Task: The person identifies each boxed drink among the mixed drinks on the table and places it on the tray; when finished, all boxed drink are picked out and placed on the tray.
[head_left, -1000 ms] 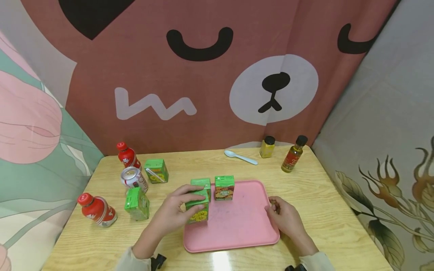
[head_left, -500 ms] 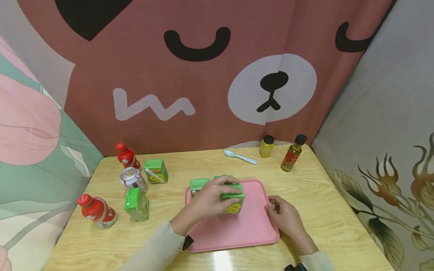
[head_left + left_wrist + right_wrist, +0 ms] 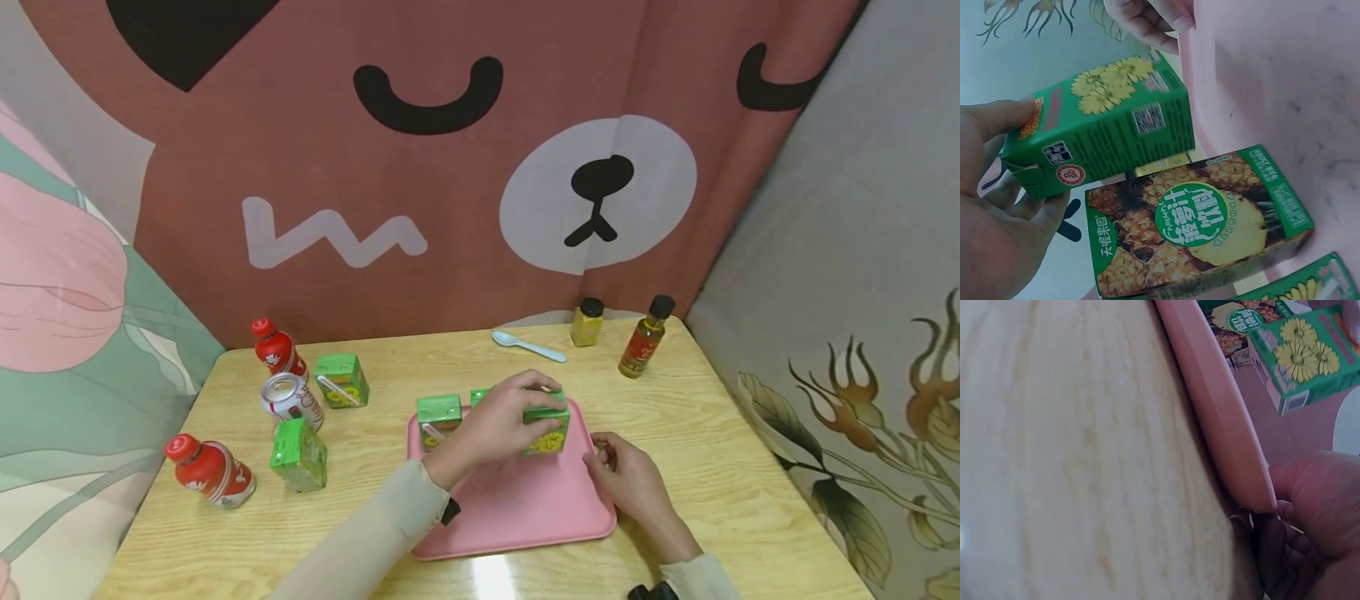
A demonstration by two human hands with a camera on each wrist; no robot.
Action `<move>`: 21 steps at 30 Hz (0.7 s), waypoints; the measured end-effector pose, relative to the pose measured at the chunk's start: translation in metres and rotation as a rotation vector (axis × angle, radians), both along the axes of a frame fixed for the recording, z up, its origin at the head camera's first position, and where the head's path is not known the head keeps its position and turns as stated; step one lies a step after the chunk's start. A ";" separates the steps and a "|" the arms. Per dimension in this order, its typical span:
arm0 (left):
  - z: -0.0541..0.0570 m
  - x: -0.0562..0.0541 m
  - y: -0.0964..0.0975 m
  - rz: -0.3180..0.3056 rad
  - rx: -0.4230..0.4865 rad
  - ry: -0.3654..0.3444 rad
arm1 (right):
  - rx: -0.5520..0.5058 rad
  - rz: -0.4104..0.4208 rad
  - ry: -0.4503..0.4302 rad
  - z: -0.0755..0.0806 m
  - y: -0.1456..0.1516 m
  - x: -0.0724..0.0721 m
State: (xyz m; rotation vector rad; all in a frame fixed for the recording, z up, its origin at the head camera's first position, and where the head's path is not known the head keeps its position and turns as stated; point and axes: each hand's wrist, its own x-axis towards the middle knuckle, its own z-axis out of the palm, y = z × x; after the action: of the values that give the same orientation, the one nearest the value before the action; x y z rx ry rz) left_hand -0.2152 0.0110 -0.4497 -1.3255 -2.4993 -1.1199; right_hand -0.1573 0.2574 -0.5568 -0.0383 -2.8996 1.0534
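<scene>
My left hand (image 3: 510, 421) grips a green drink carton (image 3: 551, 435) printed with yellow flowers, over the back right of the pink tray (image 3: 517, 521). In the left wrist view, thumb and fingers hold the top end of this carton (image 3: 1100, 125); whether its base touches the tray I cannot tell. Beside it stands a pineapple juice carton (image 3: 1191, 225), mostly hidden by my hand in the head view. Another green carton (image 3: 439, 412) with a straw stands at the tray's back left. My right hand (image 3: 633, 479) pinches the tray's right rim (image 3: 1229, 419).
Left of the tray are two red bottles (image 3: 213, 473), a can (image 3: 288, 396) and two more green cartons (image 3: 300, 457). A pale blue spoon (image 3: 528, 346), a yellow jar (image 3: 587, 323) and a dark-capped bottle (image 3: 643, 340) lie or stand along the table's back.
My left hand has carried the flower-printed carton from the tray's left side, past the pineapple carton, to the back right. The right hand has stayed at the rim.
</scene>
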 end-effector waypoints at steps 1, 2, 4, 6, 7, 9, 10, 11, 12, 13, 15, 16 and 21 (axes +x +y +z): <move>0.000 -0.002 0.002 0.005 -0.005 0.003 | -0.001 0.001 0.004 0.000 0.000 0.000; 0.000 -0.004 0.003 0.012 -0.014 0.008 | -0.001 0.002 0.007 0.000 0.000 0.000; 0.000 -0.007 0.006 0.032 -0.043 0.023 | 0.001 0.006 0.012 0.000 0.000 0.000; 0.000 -0.010 0.008 0.055 -0.083 0.038 | 0.002 0.009 0.011 0.000 0.001 0.000; 0.000 -0.011 0.009 0.067 -0.103 0.047 | 0.003 0.011 0.012 0.000 0.001 0.001; 0.000 -0.014 0.011 0.086 -0.140 0.053 | 0.004 0.016 0.015 0.000 0.001 0.001; 0.000 -0.015 0.011 0.092 -0.154 0.050 | 0.003 0.018 0.017 0.001 0.002 0.001; 0.000 -0.016 0.012 0.096 -0.169 0.046 | 0.001 0.018 0.018 0.001 0.001 0.001; 0.000 -0.017 0.013 0.099 -0.180 0.043 | -0.001 0.016 0.019 0.001 0.001 0.001; 0.000 -0.019 0.014 0.099 -0.190 0.042 | -0.002 0.014 0.019 0.001 0.001 0.001; 0.000 -0.022 0.015 0.098 -0.211 0.039 | -0.006 0.011 0.016 0.001 0.001 0.001; 0.000 -0.023 0.016 0.097 -0.220 0.039 | -0.008 0.009 0.014 0.001 0.001 0.001; -0.002 -0.029 0.019 0.105 -0.250 0.036 | -0.014 0.007 0.008 0.003 0.001 0.001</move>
State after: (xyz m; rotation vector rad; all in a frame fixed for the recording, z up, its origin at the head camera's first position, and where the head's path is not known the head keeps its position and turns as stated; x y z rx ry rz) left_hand -0.2443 0.0296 -0.4520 -1.2369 -2.7159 -0.7764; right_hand -0.1561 0.2581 -0.5542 -0.0236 -2.8871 1.0728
